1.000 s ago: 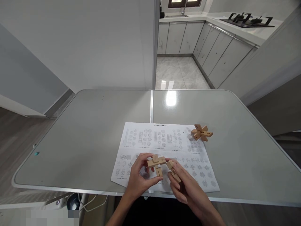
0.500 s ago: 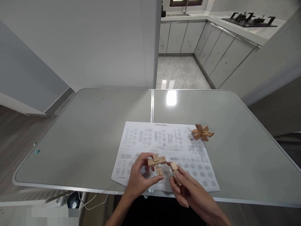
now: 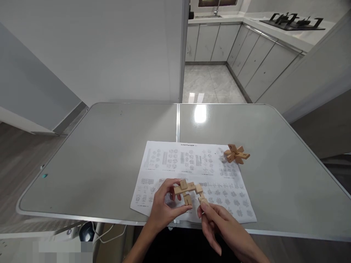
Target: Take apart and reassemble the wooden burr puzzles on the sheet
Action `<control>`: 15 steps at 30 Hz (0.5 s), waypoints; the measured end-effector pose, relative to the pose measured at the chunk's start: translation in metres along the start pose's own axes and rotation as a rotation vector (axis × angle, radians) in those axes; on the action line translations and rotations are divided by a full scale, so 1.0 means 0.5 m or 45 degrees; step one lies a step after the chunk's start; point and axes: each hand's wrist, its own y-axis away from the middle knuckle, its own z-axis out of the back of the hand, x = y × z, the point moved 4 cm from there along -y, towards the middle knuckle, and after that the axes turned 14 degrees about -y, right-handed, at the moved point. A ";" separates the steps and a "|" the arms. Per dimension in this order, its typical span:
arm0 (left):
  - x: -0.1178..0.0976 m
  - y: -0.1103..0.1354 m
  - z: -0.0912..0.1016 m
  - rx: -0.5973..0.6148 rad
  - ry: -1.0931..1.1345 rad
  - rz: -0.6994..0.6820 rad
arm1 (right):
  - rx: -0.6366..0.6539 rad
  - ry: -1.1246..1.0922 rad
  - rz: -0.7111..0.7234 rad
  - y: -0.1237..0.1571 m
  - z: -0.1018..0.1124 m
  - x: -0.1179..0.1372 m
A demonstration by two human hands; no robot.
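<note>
My left hand is closed on a few light wooden puzzle pieces crossed together, held above the printed sheet. A single notched wooden puzzle piece is pinched by its near end in my right hand. Its far end meets or nearly meets the right end of the crossed pieces; whether they touch I cannot tell. Small dark marks show on some of the wood. Beneath both hands lies the white instruction sheet, covered in small printed diagrams.
A star-shaped assembled wooden puzzle sits on the sheet's right upper edge. The grey folding table has a seam down its middle. A small teal bit lies near its left edge. Cables hang below the front left.
My right hand has turned the notched piece so that it points up and away, bringing its far end close to the crossed pieces. My left hand has barely moved.
</note>
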 end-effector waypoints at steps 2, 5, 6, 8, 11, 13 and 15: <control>-0.001 0.001 0.000 -0.013 0.006 -0.004 | -0.065 -0.019 -0.017 0.001 -0.002 0.000; -0.002 0.001 -0.001 -0.004 0.012 -0.009 | -0.049 -0.091 -0.075 0.003 -0.011 -0.004; -0.003 0.001 -0.002 0.008 0.013 -0.019 | -0.028 -0.117 -0.091 0.003 -0.015 -0.004; -0.003 0.001 -0.004 0.039 0.019 -0.041 | 0.013 -0.156 -0.120 0.004 -0.020 -0.003; -0.001 0.002 -0.007 0.076 0.012 -0.060 | 0.042 -0.197 -0.138 0.005 -0.027 0.002; -0.002 0.005 -0.011 0.122 0.001 -0.084 | 0.051 -0.214 -0.138 0.005 -0.031 0.006; -0.003 0.008 -0.018 0.197 -0.003 -0.128 | 0.055 -0.213 -0.139 0.006 -0.034 0.007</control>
